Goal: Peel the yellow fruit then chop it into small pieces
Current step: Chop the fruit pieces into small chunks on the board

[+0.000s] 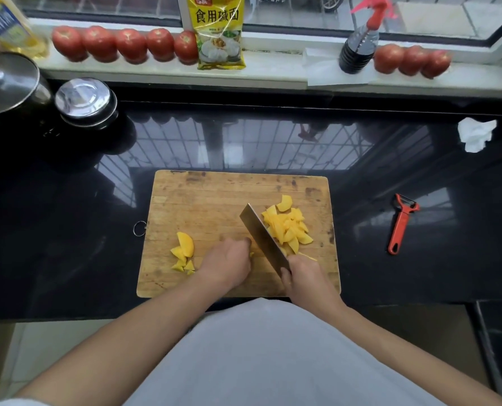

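Chopping step: peeled fruit lies cut on the board (202, 200), a pile (287, 227) right of the cleaver (263, 237), wedges (183, 250) left. Right hand (304, 278) grips the handle; left hand (229, 263), fingers curled, steadies a hidden piece. Next: dice the wedges.

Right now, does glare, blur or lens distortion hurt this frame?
Head view: daylight from the window; its grille mirrors as glare on the black counter, clear of the board. Wide-angle bending curves the sill. The bottle at the top left is smeared. Knife, fruit pieces and both hands read sharply.
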Demonstrator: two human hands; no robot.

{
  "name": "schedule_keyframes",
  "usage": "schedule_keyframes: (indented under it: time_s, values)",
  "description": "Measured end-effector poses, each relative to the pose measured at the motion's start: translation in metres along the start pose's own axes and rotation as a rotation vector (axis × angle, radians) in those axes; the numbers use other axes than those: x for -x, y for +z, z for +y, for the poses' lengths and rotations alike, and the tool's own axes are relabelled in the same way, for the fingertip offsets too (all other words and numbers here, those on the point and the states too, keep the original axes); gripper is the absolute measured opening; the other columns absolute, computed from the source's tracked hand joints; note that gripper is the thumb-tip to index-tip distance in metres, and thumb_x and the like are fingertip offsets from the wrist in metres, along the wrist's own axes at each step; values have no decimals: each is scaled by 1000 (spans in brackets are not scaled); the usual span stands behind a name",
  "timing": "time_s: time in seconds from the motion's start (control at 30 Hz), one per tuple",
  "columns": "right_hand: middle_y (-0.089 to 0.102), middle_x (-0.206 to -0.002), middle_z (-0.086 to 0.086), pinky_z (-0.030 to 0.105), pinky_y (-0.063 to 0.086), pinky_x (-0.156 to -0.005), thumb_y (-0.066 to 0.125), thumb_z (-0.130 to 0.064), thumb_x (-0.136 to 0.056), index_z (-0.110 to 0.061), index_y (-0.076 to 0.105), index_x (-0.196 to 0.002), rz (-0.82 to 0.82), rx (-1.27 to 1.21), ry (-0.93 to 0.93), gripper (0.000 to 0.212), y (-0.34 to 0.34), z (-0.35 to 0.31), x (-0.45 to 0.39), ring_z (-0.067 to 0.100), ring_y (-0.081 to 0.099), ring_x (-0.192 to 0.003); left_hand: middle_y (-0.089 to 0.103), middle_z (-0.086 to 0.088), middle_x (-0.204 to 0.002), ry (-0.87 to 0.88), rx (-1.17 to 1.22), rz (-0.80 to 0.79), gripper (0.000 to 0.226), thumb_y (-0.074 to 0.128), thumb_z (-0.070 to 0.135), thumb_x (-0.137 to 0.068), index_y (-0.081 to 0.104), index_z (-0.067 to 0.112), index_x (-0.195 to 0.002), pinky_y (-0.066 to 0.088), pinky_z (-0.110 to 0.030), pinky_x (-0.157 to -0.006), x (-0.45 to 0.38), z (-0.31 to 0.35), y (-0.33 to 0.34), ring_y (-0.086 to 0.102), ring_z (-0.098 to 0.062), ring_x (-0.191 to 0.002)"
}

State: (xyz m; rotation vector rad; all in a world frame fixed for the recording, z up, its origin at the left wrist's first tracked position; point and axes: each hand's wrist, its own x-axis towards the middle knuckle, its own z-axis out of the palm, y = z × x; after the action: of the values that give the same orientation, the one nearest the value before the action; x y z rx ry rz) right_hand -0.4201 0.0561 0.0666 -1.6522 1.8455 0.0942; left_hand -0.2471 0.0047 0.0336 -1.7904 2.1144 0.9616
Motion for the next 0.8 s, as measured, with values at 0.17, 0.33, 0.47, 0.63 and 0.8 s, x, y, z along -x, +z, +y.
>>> schedule_keyframes:
  time_s: [0.17,0.33,0.47,0.63,0.8]
  values:
    - [56,-96,-8,20,46,-69,53,-31,-105,-20,63,-111,-3,29,-43,16,-2,1,1,9,57,-85,65,-10,-104,-171,202,-52,14,46,19,-103,59,16,-98,46,-36,-72,2,10,17,57,-26,-86]
    - [57,-98,-5,23,43,-69,50,-29,-106,-18,62,-110,6,69,-102,17,-2,4,4,13,55,-85,77,-19,-83,-456,808,-181,27,40,13,-106,64,3,-103,58,-30,-54,-5,16,20,72,-24,-62]
    - [61,-113,3,38,52,-75,44,-21,-106,-16,57,-118,-24,175,-141,18,-4,6,10,27,63,-92,77,-23,-86,-526,1025,-171,30,39,10,-106,66,-4,-100,57,-32,-52,-4,19,22,70,-27,-59]
    - [53,-124,5,41,52,-77,40,-20,-106,-14,56,-125,-116,232,-137,25,-1,7,12,30,62,-95,76,-24,-85,-550,1090,-170,34,36,5,-105,67,-6,-98,62,-37,-60,-5,19,21,72,-31,-64]
    - [57,-111,11,39,40,-69,38,-15,-104,-9,57,-108,-86,219,-142,20,10,-11,-12,34,60,-97,74,-23,-80,-540,1083,-174,34,36,0,-102,69,-8,-99,59,-34,-52,-6,18,20,70,-30,-59]
